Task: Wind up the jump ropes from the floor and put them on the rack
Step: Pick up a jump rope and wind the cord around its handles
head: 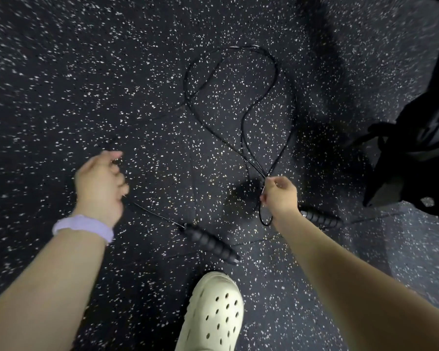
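A thin black jump rope (241, 127) lies in loops on the speckled black floor. My right hand (280, 195) pinches several strands of it, and a small loop hangs below the fist. One ribbed black handle (211, 243) hangs below my left hand (99, 184), joined to it by a taut thin cord that the curled fingers grip. The second ribbed handle (319, 219) shows just behind my right wrist. My left hand is blurred with motion.
My cream clog (213, 315) stands on the floor (86, 72) at the bottom middle. A dark metal frame with black straps (416, 138) fills the right edge. A lilac band (84, 228) is on my left wrist.
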Available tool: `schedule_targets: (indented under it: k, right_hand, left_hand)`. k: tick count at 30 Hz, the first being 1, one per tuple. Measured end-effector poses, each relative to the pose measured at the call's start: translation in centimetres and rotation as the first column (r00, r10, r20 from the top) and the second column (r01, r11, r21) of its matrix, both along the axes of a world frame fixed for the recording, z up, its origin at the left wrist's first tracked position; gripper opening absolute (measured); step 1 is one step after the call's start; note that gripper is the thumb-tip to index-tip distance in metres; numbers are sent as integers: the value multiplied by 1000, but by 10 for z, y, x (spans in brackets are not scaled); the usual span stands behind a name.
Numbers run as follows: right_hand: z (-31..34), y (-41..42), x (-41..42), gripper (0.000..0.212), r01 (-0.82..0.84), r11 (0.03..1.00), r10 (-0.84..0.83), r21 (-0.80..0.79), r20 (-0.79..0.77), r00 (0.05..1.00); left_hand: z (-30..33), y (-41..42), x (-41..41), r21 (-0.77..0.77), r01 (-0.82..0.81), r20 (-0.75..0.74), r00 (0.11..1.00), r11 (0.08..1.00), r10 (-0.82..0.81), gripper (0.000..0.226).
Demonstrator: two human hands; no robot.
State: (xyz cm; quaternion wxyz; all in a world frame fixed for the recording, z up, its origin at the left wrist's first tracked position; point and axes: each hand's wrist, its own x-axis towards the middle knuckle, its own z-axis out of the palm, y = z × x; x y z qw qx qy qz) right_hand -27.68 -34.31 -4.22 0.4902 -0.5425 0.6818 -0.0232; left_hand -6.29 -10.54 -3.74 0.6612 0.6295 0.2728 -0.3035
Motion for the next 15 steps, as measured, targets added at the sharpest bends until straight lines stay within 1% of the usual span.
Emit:
schedule_targets:
  k: [2, 3, 4, 5, 6, 7, 9, 10, 11, 13, 15]
  right_hand:
    - [1, -3, -6, 11, -13, 999, 13, -45, -8, 1000]
    - [2, -4, -8, 11, 16, 998, -15, -53, 34, 999]
    - [3, -6, -9, 11, 91, 995, -86, -36, 111, 990]
    - [4, -9, -10, 13, 199, 980, -198, 14, 198, 960]
    - [4, -12, -10, 14, 307, 947, -322, 96, 276, 906]
    - [5, -17, -9, 16, 391, 899, -437, 199, 343, 831]
    - [7, -27, -5, 22, 466, 797, -600, 384, 422, 679]
    - [9, -33, -3, 25, 460, 771, -633, 441, 446, 633]
    - [12, -38, 0, 28, 436, 764, -640, 476, 466, 611]
    - [21, -41, 9, 30, 367, 770, -625, 522, 503, 596]
    - [31, -40, 21, 30, 299, 750, -639, 590, 530, 557]
  left_hand:
    - [-1, 11, 13, 14, -50, 6, 999, 999, 50, 17]
    - [-2, 15, 16, 24, -53, 5, 999, 998, 53, 16]
    - [-3, 17, 17, 29, -47, 5, 999, 998, 47, 17]
    - [-3, 17, 16, 32, -32, 3, 999, 999, 32, 17]
    - [-4, 17, 15, 32, -15, 0, 1000, 999, 15, 17]
    - [-4, 15, 13, 32, 0, -7, 1000, 999, 0, 17]
    - [-4, 12, 8, 28, 21, -26, 999, 999, -20, 17]
    - [-4, 9, 4, 11, 30, -37, 999, 999, -30, 16]
    - [-3, 6, -2, -18, 48, -47, 998, 999, -48, 15]
    - [1, -4, -17, -99, 110, -57, 992, 989, -116, 13]
    - [7, -17, -34, -166, 186, -65, 978, 969, -199, 13]
